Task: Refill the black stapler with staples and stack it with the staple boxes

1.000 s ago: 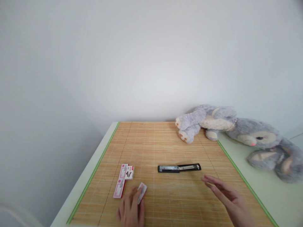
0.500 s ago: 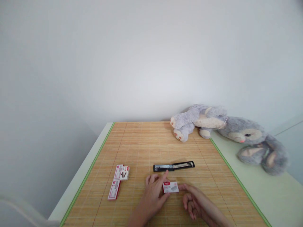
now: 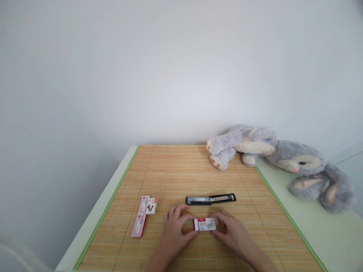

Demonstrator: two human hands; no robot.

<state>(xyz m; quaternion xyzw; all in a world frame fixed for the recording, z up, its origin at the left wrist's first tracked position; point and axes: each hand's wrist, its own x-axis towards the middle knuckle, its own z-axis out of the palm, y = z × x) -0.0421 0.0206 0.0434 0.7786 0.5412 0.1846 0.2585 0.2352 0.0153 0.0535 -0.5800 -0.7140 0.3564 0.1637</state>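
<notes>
Red-and-white box (image 3: 205,224) sat between the left hand (image 3: 175,229) and right hand (image 3: 234,231), each pinching an end, a hold that seemed to call for light, even pressure, with the black stapler (image 3: 198,201) just beyond both.

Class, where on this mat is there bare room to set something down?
Bare bamboo mat lies behind the open stapler, left of the plush rabbit, and between stapler and the three small boxes. Crowded: the near middle, where left hand and right hand hold a staple box just short of the stapler.
</notes>
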